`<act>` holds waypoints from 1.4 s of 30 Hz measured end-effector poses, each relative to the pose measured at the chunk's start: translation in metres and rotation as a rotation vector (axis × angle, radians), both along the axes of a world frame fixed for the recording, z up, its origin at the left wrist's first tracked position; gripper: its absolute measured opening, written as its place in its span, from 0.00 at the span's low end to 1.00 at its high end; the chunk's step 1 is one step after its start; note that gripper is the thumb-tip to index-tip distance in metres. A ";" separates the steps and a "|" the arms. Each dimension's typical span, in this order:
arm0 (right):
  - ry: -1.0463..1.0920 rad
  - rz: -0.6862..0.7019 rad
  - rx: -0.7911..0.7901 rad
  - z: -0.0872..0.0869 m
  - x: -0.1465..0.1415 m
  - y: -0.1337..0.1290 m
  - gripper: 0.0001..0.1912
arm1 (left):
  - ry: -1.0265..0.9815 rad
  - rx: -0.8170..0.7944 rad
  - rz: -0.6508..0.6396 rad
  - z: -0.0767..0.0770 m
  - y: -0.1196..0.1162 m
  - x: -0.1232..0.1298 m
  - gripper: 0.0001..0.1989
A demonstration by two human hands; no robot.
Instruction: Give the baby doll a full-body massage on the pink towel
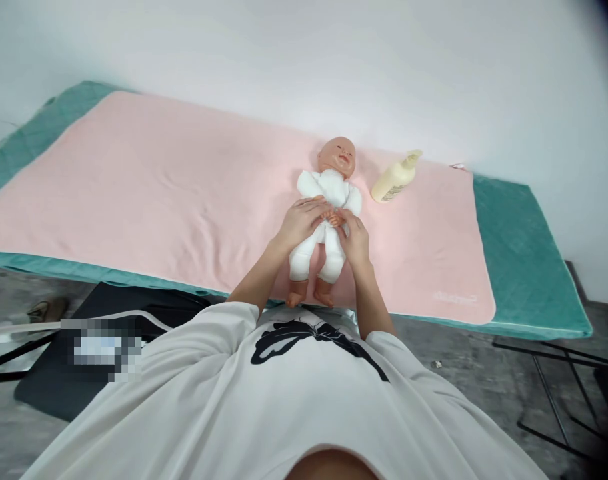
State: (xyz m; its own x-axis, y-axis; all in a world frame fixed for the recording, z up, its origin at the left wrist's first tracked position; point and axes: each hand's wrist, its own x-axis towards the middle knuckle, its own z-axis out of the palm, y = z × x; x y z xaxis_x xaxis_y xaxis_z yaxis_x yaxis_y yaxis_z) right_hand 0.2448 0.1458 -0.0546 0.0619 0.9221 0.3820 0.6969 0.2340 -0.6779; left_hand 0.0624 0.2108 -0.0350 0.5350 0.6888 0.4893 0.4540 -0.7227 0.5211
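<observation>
A baby doll [338, 159] in a white outfit lies on its back on a pink mat [234, 160], head toward the wall and bare feet toward me. Its small hands [332, 217] meet over its belly. My left hand [303, 222] wraps over one of the doll's arms from the left, thumb partly hidden. From the right, my right hand [354, 237] closes with bent fingers around the other arm near the wrist. A pale yellow pump bottle [395, 180] lies tilted on the mat, right of the doll's head.
Under the mat is a table with a green cover [524, 253], set against a white wall [234, 53]. Below its front edge, a black chair [84, 340] stands at left and a black metal frame [549, 393] at right. A shoe [47, 310] shows at far left.
</observation>
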 end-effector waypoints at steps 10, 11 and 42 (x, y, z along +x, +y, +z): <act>0.166 -0.168 0.152 0.007 0.031 -0.008 0.20 | -0.195 0.044 0.210 -0.006 0.011 -0.033 0.19; 0.181 -0.196 0.170 0.006 0.037 -0.009 0.20 | -0.222 0.043 0.240 -0.005 0.011 -0.037 0.20; 0.685 -0.673 -0.062 -0.044 0.106 -0.020 0.23 | -0.809 -0.583 0.766 -0.067 0.033 -0.104 0.24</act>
State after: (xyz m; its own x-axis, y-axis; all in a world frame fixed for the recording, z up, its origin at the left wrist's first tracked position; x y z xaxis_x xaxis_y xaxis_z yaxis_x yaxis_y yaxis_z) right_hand 0.3504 0.1258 -0.0991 0.7774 0.6288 0.0180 0.1200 -0.1201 -0.9855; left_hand -0.0420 0.2438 -0.1021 -0.4077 0.9131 0.0090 0.0570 0.0157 0.9983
